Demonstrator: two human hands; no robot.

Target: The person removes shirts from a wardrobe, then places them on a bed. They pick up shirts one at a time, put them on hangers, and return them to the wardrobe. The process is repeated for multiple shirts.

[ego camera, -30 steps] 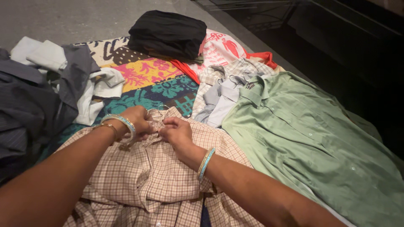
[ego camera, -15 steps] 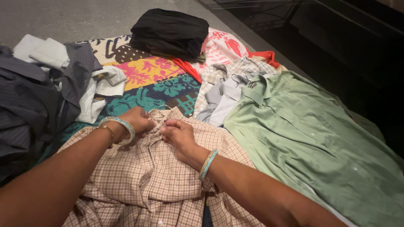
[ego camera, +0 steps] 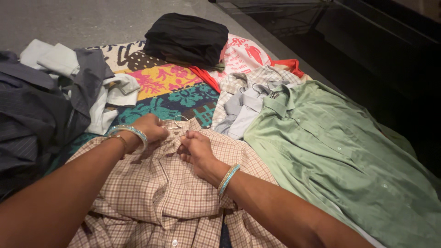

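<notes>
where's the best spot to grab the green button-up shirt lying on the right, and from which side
Probably the collar of the green button-up shirt, coming from the far end. The shirt lies flat and spread, front up, so the body offers little to pinch, while the folded collar stands slightly raised. The pale grey shirt crowds its left.

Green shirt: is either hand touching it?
No. Both the left hand and right hand grip the checked shirt; the green shirt lies apart, untouched.
</notes>
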